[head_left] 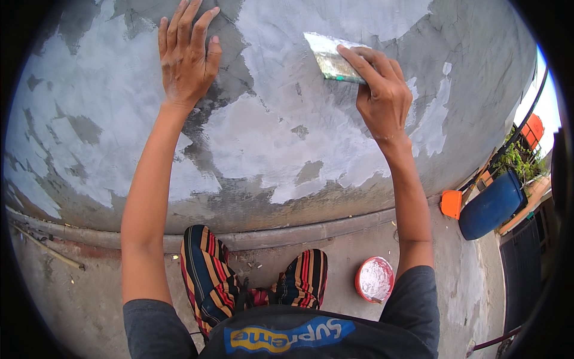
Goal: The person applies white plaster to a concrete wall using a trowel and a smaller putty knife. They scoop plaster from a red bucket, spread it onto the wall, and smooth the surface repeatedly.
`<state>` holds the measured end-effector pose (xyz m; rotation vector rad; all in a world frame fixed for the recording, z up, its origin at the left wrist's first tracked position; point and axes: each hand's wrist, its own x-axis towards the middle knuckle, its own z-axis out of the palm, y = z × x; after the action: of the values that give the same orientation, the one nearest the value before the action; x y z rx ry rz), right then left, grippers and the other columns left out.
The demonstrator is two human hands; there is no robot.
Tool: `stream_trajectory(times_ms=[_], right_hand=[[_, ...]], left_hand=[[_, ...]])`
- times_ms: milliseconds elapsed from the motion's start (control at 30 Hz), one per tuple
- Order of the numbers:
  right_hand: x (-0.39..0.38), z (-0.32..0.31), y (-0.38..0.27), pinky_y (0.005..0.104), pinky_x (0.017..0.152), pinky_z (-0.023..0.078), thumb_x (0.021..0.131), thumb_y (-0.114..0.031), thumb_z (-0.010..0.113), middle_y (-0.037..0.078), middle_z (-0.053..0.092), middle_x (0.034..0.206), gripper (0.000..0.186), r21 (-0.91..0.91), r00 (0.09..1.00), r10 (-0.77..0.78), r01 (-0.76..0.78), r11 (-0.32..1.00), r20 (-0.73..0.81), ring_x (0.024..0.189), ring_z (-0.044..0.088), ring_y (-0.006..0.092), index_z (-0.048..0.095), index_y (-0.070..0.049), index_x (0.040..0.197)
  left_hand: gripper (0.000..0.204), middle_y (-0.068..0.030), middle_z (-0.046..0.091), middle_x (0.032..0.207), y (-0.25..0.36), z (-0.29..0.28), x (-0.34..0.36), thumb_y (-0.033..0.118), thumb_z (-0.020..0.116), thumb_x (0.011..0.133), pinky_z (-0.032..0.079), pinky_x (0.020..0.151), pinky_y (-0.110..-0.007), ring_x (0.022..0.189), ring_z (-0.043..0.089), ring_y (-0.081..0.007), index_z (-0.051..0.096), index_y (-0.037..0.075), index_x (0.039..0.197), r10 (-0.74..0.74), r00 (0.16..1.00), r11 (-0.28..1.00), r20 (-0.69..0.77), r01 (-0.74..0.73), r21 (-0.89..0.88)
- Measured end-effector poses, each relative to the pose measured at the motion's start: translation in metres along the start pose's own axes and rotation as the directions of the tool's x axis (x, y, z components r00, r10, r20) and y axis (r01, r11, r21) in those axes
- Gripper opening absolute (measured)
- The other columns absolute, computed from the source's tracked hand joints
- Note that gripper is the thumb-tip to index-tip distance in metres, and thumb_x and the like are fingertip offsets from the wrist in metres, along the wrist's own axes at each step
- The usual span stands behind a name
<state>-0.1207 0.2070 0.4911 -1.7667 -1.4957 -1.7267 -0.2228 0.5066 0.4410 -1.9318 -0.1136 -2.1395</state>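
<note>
My left hand rests palm down on the grey wall at upper left, fingers apart and holding nothing. Patches of white filler cover much of the wall. In my right hand is a wide, flat scraper blade, smeared with white, held against or just off the wall at upper right; I cannot tell whether it touches. Below my right forearm, a red bucket of white paste stands on the ground beside my striped-clad legs.
A concrete ledge runs along the wall's foot. A pipe or rod lies at left. At right are a blue barrel, an orange container, plants, an orange tank and a dark gate.
</note>
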Motion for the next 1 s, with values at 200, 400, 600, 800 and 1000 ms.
stream_trajectory(times_ms=[200,400,600,800,1000], right_hand=[[-0.012,0.036,-0.018,0.0313,0.064,0.051,0.068,0.011,0.063,-0.001,0.066,0.107,0.064,-0.050,1.000,-0.001,0.001,0.999,-0.008,0.078,0.058,0.0184,0.068,-0.020,0.124],[-0.105,0.052,-0.064,0.0310,0.066,0.048,0.068,0.011,0.063,0.005,0.065,0.108,0.066,0.065,0.981,-0.023,0.010,0.998,0.193,0.077,0.055,0.0191,0.066,-0.015,0.128],[-0.073,0.046,-0.053,0.0329,0.075,0.045,0.066,0.013,0.062,0.006,0.063,0.109,0.074,0.132,0.998,0.058,-0.053,0.990,-0.036,0.085,0.054,0.0222,0.061,-0.016,0.135],[-0.115,0.117,-0.105,0.0351,0.084,0.045,0.058,0.016,0.059,0.010,0.064,0.119,0.082,0.141,0.970,0.230,-0.218,0.966,-0.079,0.098,0.056,0.0253,0.061,-0.011,0.136],[-0.116,0.060,-0.120,0.0368,0.077,0.048,0.065,0.017,0.059,0.008,0.064,0.105,0.070,0.412,0.920,0.335,-0.391,0.823,0.203,0.084,0.054,0.0252,0.066,-0.013,0.128]], left_hand=[[0.041,0.0023,0.040,0.152,-0.008,0.000,-0.001,0.025,0.047,0.095,0.019,0.122,-0.048,0.143,0.034,-0.0208,0.050,0.027,0.136,0.022,1.000,0.999,-0.009,-0.022,0.026],[0.041,0.0024,0.040,0.152,-0.003,0.001,0.002,0.024,0.047,0.095,0.019,0.122,-0.047,0.143,0.034,-0.0207,0.049,0.027,0.136,0.020,1.000,1.000,-0.017,-0.020,0.011],[0.041,0.0024,0.040,0.152,-0.003,0.000,0.002,0.025,0.048,0.095,0.017,0.123,-0.048,0.144,0.033,-0.0206,0.049,0.027,0.136,-0.001,1.000,1.000,-0.005,0.001,0.014],[0.041,0.0013,0.040,0.152,-0.004,0.001,0.001,0.023,0.048,0.095,0.019,0.122,-0.047,0.143,0.034,-0.0211,0.049,0.026,0.136,0.022,1.000,1.000,-0.017,-0.022,0.009],[0.049,-0.0181,0.041,0.148,0.000,-0.011,0.008,0.013,0.054,0.082,0.022,0.118,-0.052,0.141,0.033,-0.0382,0.049,0.008,0.130,-0.037,0.997,0.999,0.073,0.037,-0.001]])
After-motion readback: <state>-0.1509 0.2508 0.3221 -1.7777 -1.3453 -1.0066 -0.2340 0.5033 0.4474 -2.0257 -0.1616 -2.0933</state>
